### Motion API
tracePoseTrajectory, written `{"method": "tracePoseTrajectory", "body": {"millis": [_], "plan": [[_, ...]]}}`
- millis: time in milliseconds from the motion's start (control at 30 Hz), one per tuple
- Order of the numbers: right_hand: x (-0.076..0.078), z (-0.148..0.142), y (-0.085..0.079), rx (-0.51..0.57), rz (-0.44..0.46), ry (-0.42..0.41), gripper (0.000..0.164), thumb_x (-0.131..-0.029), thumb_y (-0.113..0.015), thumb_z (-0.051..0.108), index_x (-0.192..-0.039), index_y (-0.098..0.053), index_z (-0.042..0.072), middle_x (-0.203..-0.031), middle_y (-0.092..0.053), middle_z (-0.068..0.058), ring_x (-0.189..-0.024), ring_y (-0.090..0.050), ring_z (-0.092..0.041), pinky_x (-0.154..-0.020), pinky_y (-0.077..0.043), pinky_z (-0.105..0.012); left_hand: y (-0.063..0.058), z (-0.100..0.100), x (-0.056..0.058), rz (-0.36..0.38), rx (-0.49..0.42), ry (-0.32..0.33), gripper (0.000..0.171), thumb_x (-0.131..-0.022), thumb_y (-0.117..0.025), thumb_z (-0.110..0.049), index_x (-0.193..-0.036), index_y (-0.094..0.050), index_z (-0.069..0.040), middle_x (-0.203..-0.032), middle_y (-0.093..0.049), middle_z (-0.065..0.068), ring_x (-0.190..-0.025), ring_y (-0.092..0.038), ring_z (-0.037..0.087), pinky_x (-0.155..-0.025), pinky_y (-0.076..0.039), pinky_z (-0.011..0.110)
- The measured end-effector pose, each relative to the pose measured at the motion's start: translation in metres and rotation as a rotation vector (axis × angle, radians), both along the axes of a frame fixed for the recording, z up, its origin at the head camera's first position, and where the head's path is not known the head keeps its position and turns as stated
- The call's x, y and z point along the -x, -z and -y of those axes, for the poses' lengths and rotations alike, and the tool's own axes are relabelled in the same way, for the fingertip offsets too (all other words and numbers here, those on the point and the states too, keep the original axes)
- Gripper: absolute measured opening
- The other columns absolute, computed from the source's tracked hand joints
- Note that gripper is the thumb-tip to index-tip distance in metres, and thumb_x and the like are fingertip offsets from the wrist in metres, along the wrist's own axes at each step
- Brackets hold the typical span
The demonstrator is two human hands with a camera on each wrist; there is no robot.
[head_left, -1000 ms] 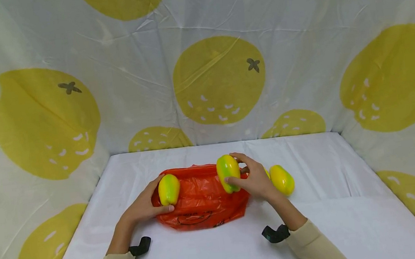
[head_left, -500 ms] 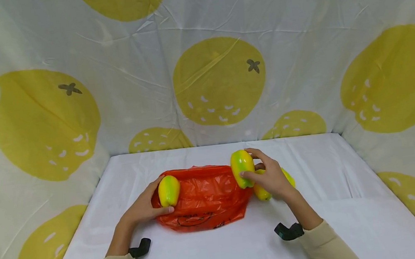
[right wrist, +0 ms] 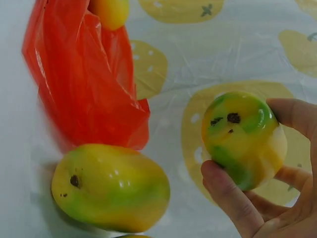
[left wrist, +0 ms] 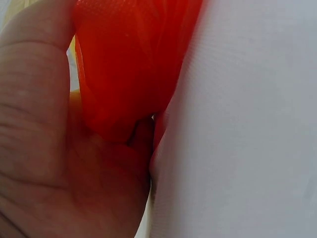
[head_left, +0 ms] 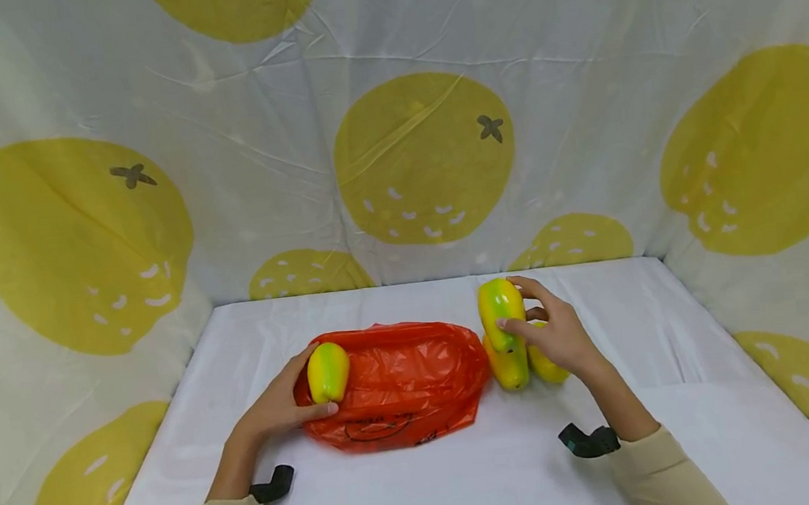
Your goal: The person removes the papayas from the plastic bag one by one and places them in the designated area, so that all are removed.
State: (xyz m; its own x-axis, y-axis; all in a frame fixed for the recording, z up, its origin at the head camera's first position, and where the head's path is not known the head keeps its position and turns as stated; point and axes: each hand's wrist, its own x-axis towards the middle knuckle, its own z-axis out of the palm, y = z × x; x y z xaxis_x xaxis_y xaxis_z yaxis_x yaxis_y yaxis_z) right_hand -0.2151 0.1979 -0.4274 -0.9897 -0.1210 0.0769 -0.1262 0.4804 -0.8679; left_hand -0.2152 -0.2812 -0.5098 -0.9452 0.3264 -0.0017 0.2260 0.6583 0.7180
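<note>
My left hand (head_left: 273, 403) grips the left side of a red plastic bag (head_left: 416, 373), which lies flat with its mouth spread. A yellow-green mango (head_left: 328, 372) sits at that end, between thumb and fingers; in the left wrist view, red plastic (left wrist: 129, 64) lies within the left hand's grasp and hides most else. Right of the bag, my right hand (head_left: 554, 331) holds another mango (head_left: 501, 312) between thumb and fingertips, its stem mark visible in the right wrist view. Below it, two more mangoes rest on the table, one (right wrist: 111, 188) close beside the bag's right edge.
A white cloth covers the table (head_left: 428, 494). Behind and at both sides hang pale curtains (head_left: 568, 131) printed with large lemons. Black wrist-camera mounts (head_left: 589, 440) stick out inward from both forearms.
My right hand has moved right with its mango, from over the bag to over the two loose mangoes. My left hand, its mango and the bag have stayed nearly still.
</note>
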Motion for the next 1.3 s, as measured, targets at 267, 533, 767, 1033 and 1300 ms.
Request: {"method": "tracePoseTrajectory", "body": {"millis": [267, 533, 767, 1033, 1300], "plan": [[0.0, -0.028, -0.002, -0.011, -0.014, 0.024, 0.069, -0.096, -0.071, 0.043, -0.156, -0.039, 0.035, -0.151, -0.045, -0.015, -0.114, -0.064, -0.035, -0.079, -0.062, -0.034, -0.002, -0.001, -0.001, 0.007, 0.009, -0.005, 0.115, -0.074, -0.087, -0.052, -0.164, -0.022, -0.022, -0.161, -0.037, 0.011, -0.144, -0.04, 0.037, -0.117, -0.035, 0.067], [-0.005, -0.056, 0.0, -0.005, -0.021, 0.061, 0.069, -0.099, -0.069, 0.039, -0.159, -0.036, 0.03, -0.152, -0.044, -0.019, -0.11, -0.063, -0.036, -0.075, -0.061, -0.025, -0.005, -0.001, 0.0, 0.01, 0.015, -0.005, 0.115, -0.075, -0.087, -0.054, -0.164, -0.022, -0.021, -0.161, -0.038, 0.011, -0.144, -0.04, 0.037, -0.117, -0.035, 0.067], [-0.006, -0.076, 0.002, -0.046, -0.026, 0.091, 0.07, -0.099, -0.067, 0.039, -0.16, -0.035, 0.029, -0.154, -0.042, -0.022, -0.111, -0.061, -0.038, -0.073, -0.06, -0.024, -0.006, -0.002, 0.0, 0.012, -0.002, -0.002, 0.114, -0.075, -0.087, -0.052, -0.164, -0.022, -0.02, -0.16, -0.038, 0.012, -0.144, -0.04, 0.037, -0.117, -0.035, 0.068], [-0.007, -0.096, 0.013, -0.096, 0.001, 0.119, 0.071, -0.1, -0.065, 0.044, -0.161, -0.033, 0.029, -0.155, -0.04, -0.024, -0.113, -0.06, -0.038, -0.073, -0.058, -0.022, -0.004, -0.001, 0.0, -0.002, -0.002, 0.006, 0.113, -0.076, -0.086, -0.05, -0.164, -0.023, -0.018, -0.159, -0.038, 0.013, -0.142, -0.041, 0.038, -0.116, -0.035, 0.068], [-0.007, -0.116, 0.024, -0.138, 0.024, 0.121, 0.072, -0.101, -0.063, 0.047, -0.162, -0.032, 0.026, -0.154, -0.04, -0.027, -0.111, -0.061, -0.04, -0.073, -0.059, -0.025, -0.004, -0.002, -0.001, -0.004, 0.003, 0.008, 0.112, -0.077, -0.085, -0.051, -0.164, -0.022, -0.018, -0.16, -0.038, 0.013, -0.144, -0.04, 0.039, -0.117, -0.033, 0.069]]}}
